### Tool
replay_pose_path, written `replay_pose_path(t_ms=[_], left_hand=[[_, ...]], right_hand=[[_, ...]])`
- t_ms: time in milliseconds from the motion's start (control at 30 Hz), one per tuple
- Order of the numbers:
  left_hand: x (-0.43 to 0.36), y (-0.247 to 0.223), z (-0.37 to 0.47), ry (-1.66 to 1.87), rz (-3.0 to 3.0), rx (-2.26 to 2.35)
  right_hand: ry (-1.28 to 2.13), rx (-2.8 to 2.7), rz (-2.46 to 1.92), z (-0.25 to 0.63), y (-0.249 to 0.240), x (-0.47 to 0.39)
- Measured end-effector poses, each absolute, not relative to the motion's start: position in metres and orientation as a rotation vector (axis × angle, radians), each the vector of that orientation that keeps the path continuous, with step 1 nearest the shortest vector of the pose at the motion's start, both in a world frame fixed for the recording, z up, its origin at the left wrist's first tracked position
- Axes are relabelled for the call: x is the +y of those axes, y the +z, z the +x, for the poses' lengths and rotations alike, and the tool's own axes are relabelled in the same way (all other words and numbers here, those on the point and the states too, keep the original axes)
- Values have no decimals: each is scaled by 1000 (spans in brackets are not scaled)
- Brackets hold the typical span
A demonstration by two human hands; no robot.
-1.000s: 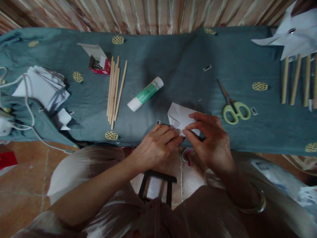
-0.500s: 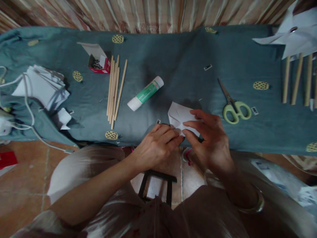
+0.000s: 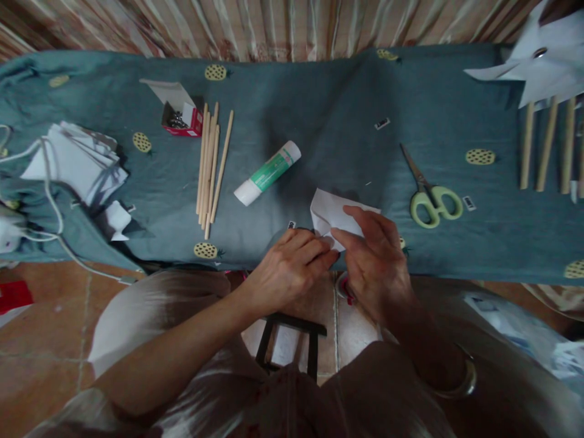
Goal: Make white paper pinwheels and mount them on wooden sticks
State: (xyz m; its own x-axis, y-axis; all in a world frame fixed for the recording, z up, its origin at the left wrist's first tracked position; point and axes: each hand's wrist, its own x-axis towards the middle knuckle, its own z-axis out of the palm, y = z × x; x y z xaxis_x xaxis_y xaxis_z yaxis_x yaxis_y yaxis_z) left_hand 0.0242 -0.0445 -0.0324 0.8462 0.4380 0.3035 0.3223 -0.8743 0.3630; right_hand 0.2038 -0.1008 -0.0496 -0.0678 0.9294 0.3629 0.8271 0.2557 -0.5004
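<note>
A small white sheet of paper (image 3: 340,213) lies at the table's near edge, with its lower left part bent in towards the middle. My left hand (image 3: 296,261) is closed on its lower left edge, fingertips pressed together near the centre. Over the right side of the sheet is my right hand (image 3: 376,261), thumb and forefinger apart, the tips at the paper's surface. Its other fingers are partly hidden. Beyond the sheet lies a glue stick (image 3: 268,173) with a green label. To the right of my hands rest scissors (image 3: 431,198) with pale green handles.
Several wooden sticks (image 3: 210,170) lie beside an open red box (image 3: 182,118) of small metal pieces. Stacked paper (image 3: 75,158) and a white cable (image 3: 48,176) are at left. A white paper pinwheel (image 3: 545,61) and more sticks (image 3: 547,146) occupy the far right.
My right hand has shifted slightly left and down, its fingers drawing closer together over the paper. More of the sheet's right corner shows. My left hand stays in place.
</note>
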Motion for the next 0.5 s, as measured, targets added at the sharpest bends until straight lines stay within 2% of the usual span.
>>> replay_pose_path(t_ms=[500], left_hand=[[-45, -33, 25, 566, 2716, 621]], right_hand=[[230, -1879, -1565, 202, -56, -101]])
